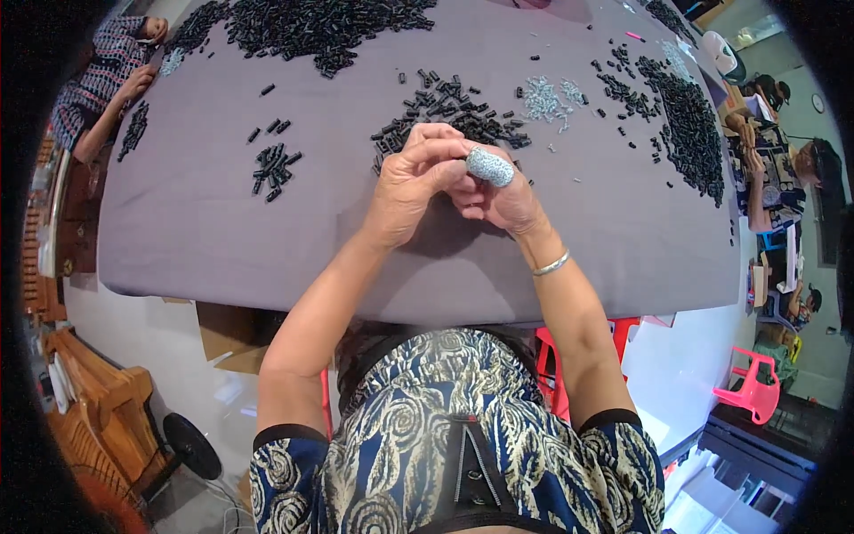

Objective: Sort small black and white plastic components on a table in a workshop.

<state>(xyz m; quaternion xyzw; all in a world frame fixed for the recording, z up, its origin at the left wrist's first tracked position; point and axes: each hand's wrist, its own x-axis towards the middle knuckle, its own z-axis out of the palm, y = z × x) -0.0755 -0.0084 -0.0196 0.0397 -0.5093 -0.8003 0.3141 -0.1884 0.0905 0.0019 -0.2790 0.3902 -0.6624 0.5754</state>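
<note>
Above the grey tablecloth [213, 231], my left hand [414, 178] and my right hand [509, 198] meet with fingers pinched together. Whatever they grip is small and hidden behind the fingers. A speckled grey-white finger cover [490, 167] sits on the thumb of my right hand. Just beyond both hands spreads a loose pile of short black cylindrical pieces [445, 111]. To its right lies a scatter of small silvery pieces [543, 98]. A smaller cluster of the same black pieces [274, 169] rests to the left of my hands.
Large heaps of black pieces cover the far left [320, 27] and the right side [689, 125] of the table. A pink pen-like stick [635, 36] lies at the back. Other people's hands are at the left edge [138, 82] and right edge [756, 178]. A pink stool [752, 384] stands right.
</note>
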